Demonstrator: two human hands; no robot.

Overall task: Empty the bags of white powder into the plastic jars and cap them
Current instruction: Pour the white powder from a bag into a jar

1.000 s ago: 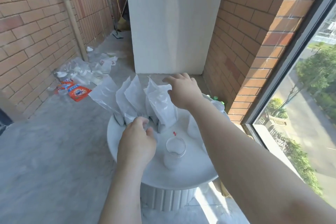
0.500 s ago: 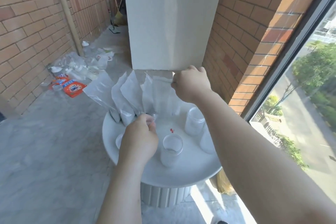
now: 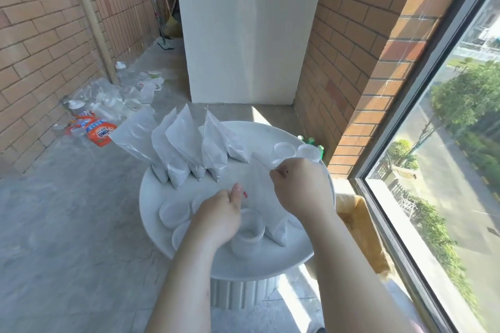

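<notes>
Worktop (image 3: pixel 257 267): round, white, smooth, centre frame.
Bags (image 3: pixel 184 149): clear limp film, powder sagging at bottom, propped in row at worktop's upper left, likely queued for emptying.
Bag (image 3: pixel 259 197): stretched between hands beside jar, probably for opening.
Right hand (image 3: pixel 300 186): fist pinching bag's top corner.
Left hand (image 3: pixel 216 219): curled, thumb on bag's left edge; fingers hidden.
Jar (image 3: pixel 249 235): frosted cylinder, uncapped.
Lids (image 3: pixel 173 213): flat discs, worktop's lower left.
</notes>
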